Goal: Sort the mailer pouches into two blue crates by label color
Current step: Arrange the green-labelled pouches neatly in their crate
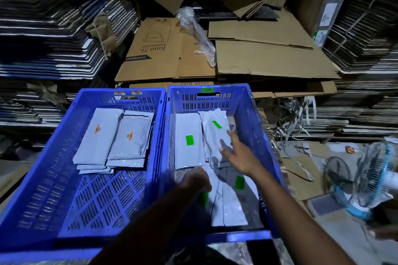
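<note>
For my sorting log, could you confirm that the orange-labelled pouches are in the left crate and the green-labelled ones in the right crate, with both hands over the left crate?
Not quite: the head view shows both the left hand and the right hand over the right crate, not the left crate. The rest stands: orange-labelled pouches left, green-labelled pouches right.

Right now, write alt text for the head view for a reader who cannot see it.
Both hands reach into the right blue crate, which holds grey pouches with green labels: the right hand rests open on a pouch, the left hand is curled over another. The left blue crate holds pouches with orange labels; flattened cardboard lies behind.
</note>
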Demonstrator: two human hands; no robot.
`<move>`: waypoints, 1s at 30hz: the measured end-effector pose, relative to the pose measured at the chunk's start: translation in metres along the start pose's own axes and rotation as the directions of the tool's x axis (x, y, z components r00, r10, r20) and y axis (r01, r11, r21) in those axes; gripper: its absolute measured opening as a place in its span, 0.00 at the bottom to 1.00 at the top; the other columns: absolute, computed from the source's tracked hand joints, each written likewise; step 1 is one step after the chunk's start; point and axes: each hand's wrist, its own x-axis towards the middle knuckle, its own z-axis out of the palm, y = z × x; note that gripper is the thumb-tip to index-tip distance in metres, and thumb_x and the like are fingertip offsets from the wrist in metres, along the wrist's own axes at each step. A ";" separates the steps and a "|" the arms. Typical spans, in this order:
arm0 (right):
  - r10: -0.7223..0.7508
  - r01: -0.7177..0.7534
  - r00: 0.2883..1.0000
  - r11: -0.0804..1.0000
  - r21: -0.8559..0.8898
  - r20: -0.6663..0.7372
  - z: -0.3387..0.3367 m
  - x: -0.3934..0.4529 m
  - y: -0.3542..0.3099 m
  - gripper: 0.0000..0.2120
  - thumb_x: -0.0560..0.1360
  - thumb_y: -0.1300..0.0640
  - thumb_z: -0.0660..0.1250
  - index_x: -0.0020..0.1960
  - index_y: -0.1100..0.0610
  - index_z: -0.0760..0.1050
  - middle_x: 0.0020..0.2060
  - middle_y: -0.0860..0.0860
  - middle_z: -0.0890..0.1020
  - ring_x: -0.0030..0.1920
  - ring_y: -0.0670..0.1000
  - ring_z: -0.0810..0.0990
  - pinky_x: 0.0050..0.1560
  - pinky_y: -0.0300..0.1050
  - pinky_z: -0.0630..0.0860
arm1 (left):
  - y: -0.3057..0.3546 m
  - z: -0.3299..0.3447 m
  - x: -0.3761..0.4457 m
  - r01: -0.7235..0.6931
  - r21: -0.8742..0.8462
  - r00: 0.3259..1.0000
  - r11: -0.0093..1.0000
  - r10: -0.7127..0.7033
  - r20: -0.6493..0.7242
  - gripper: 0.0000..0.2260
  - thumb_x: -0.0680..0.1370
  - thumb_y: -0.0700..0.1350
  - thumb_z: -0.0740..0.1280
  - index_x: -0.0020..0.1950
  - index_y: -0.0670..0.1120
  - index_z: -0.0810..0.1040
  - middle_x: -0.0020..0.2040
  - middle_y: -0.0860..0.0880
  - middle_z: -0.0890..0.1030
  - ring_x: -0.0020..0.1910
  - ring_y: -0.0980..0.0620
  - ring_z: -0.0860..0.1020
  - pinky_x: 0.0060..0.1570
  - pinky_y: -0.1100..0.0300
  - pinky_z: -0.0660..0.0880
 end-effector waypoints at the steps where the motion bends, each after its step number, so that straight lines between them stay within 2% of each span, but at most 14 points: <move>1: 0.028 -0.027 0.999 0.999 -0.027 0.017 0.001 -0.010 0.002 0.32 0.81 0.48 0.62 0.80 0.51 0.53 0.74 0.56 0.69 0.73 0.58 0.69 0.68 0.48 0.67 | 0.003 0.012 0.007 0.065 -0.016 0.997 0.998 -0.064 0.046 0.25 0.78 0.48 0.63 0.73 0.39 0.65 0.71 0.40 0.70 0.71 0.42 0.70 0.66 0.51 0.70; 3: 0.044 -0.044 0.999 0.997 -0.055 0.009 0.004 -0.022 0.007 0.29 0.82 0.49 0.61 0.79 0.52 0.56 0.71 0.57 0.73 0.69 0.59 0.73 0.63 0.45 0.69 | 0.007 0.029 0.030 0.091 -0.133 0.994 0.987 -0.098 -0.046 0.26 0.79 0.47 0.59 0.75 0.38 0.61 0.75 0.39 0.65 0.73 0.40 0.66 0.70 0.47 0.64; 4: 0.053 -0.053 0.999 0.997 -0.048 -0.002 0.004 -0.026 0.010 0.27 0.82 0.50 0.61 0.79 0.52 0.58 0.70 0.57 0.75 0.68 0.58 0.74 0.61 0.43 0.69 | 0.005 0.035 0.038 0.070 -0.288 0.994 0.955 -0.091 -0.060 0.23 0.81 0.46 0.56 0.75 0.38 0.63 0.75 0.38 0.66 0.72 0.40 0.67 0.71 0.46 0.61; 6: 0.098 -0.098 0.994 0.995 -0.008 -0.056 0.002 -0.030 0.017 0.23 0.82 0.52 0.61 0.76 0.54 0.64 0.65 0.57 0.78 0.66 0.57 0.77 0.58 0.41 0.70 | 0.001 0.023 0.029 0.006 -0.360 0.998 0.933 -0.026 -0.051 0.19 0.83 0.47 0.55 0.70 0.41 0.72 0.71 0.40 0.72 0.69 0.42 0.71 0.69 0.51 0.60; 8: 0.138 -0.135 0.982 0.990 0.028 -0.132 0.002 -0.031 0.021 0.19 0.82 0.54 0.62 0.72 0.55 0.69 0.55 0.56 0.82 0.61 0.58 0.79 0.53 0.41 0.70 | -0.002 0.003 0.000 0.039 -0.511 0.998 0.859 -0.058 -0.022 0.19 0.82 0.51 0.58 0.66 0.42 0.76 0.67 0.41 0.76 0.66 0.43 0.74 0.65 0.57 0.64; 10: 0.159 -0.152 0.971 0.987 0.052 -0.180 0.003 -0.031 0.023 0.16 0.82 0.55 0.61 0.69 0.55 0.71 0.45 0.55 0.81 0.55 0.59 0.81 0.51 0.44 0.72 | -0.009 -0.011 -0.009 0.019 -0.490 1.000 0.871 -0.014 0.014 0.20 0.81 0.51 0.64 0.67 0.39 0.76 0.64 0.42 0.78 0.65 0.43 0.75 0.55 0.59 0.73; 15: 0.199 -0.163 0.955 0.971 0.173 -0.218 0.008 -0.033 0.015 0.12 0.81 0.49 0.61 0.60 0.53 0.75 0.49 0.55 0.84 0.53 0.57 0.81 0.53 0.46 0.74 | -0.046 -0.048 -0.023 -0.006 -0.584 0.999 0.812 0.031 0.033 0.27 0.71 0.53 0.76 0.61 0.39 0.73 0.53 0.44 0.78 0.47 0.45 0.75 0.42 0.57 0.70; 17: 0.232 -0.178 0.953 0.949 0.262 -0.193 0.009 -0.035 0.004 0.11 0.82 0.46 0.60 0.58 0.51 0.74 0.50 0.54 0.83 0.52 0.56 0.80 0.51 0.45 0.72 | -0.055 -0.053 -0.022 -0.049 -0.758 0.998 0.650 0.058 -0.015 0.26 0.69 0.50 0.78 0.61 0.40 0.75 0.51 0.45 0.79 0.47 0.45 0.78 0.42 0.58 0.72; 19: 0.248 -0.190 0.963 0.900 0.393 -0.104 0.012 -0.040 -0.012 0.10 0.83 0.44 0.58 0.60 0.48 0.68 0.48 0.50 0.80 0.50 0.53 0.78 0.50 0.43 0.72 | -0.053 -0.055 -0.027 -0.125 -0.955 0.991 0.270 0.082 -0.107 0.17 0.73 0.40 0.75 0.60 0.40 0.76 0.54 0.42 0.82 0.49 0.45 0.82 0.48 0.55 0.79; 21: 0.153 -0.114 0.987 0.876 0.469 -0.045 0.018 -0.045 -0.025 0.11 0.83 0.47 0.57 0.63 0.48 0.60 0.50 0.46 0.79 0.49 0.46 0.77 0.49 0.37 0.73 | -0.047 -0.057 -0.034 -0.156 -0.982 0.983 -0.109 0.081 -0.166 0.10 0.78 0.34 0.68 0.58 0.39 0.76 0.51 0.40 0.84 0.45 0.44 0.84 0.46 0.52 0.81; 22: 0.088 -0.055 0.995 0.882 0.468 -0.050 0.023 -0.046 -0.028 0.13 0.83 0.49 0.58 0.64 0.49 0.59 0.54 0.48 0.80 0.51 0.46 0.78 0.50 0.36 0.74 | -0.043 -0.057 -0.035 -0.165 -0.960 0.980 -0.226 0.069 -0.185 0.10 0.78 0.33 0.67 0.59 0.38 0.75 0.52 0.38 0.84 0.47 0.42 0.84 0.48 0.49 0.81; 24: 0.013 0.029 0.993 0.930 0.367 -0.113 0.031 -0.046 -0.028 0.14 0.83 0.50 0.60 0.65 0.52 0.62 0.55 0.52 0.81 0.52 0.52 0.81 0.53 0.47 0.76 | -0.039 -0.054 -0.032 -0.219 -0.921 0.972 -0.323 0.016 -0.236 0.09 0.78 0.34 0.67 0.57 0.39 0.74 0.53 0.37 0.83 0.47 0.41 0.83 0.48 0.47 0.81; 26: -0.026 0.071 0.976 0.977 0.202 -0.214 0.038 -0.046 -0.026 0.11 0.83 0.49 0.59 0.59 0.55 0.65 0.45 0.54 0.82 0.45 0.57 0.80 0.45 0.52 0.76 | -0.040 -0.054 -0.035 -0.251 -0.910 0.967 -0.330 -0.049 -0.249 0.06 0.78 0.38 0.69 0.53 0.43 0.74 0.48 0.40 0.83 0.39 0.47 0.83 0.38 0.55 0.78; 30: -0.015 0.028 0.944 0.999 0.035 -0.330 0.041 -0.049 -0.026 0.11 0.84 0.48 0.53 0.48 0.54 0.62 0.30 0.50 0.72 0.33 0.58 0.71 0.32 0.51 0.62 | -0.047 -0.056 -0.035 -0.271 -0.885 0.962 -0.378 -0.080 -0.260 0.09 0.78 0.42 0.70 0.57 0.44 0.76 0.49 0.45 0.84 0.38 0.50 0.83 0.40 0.54 0.80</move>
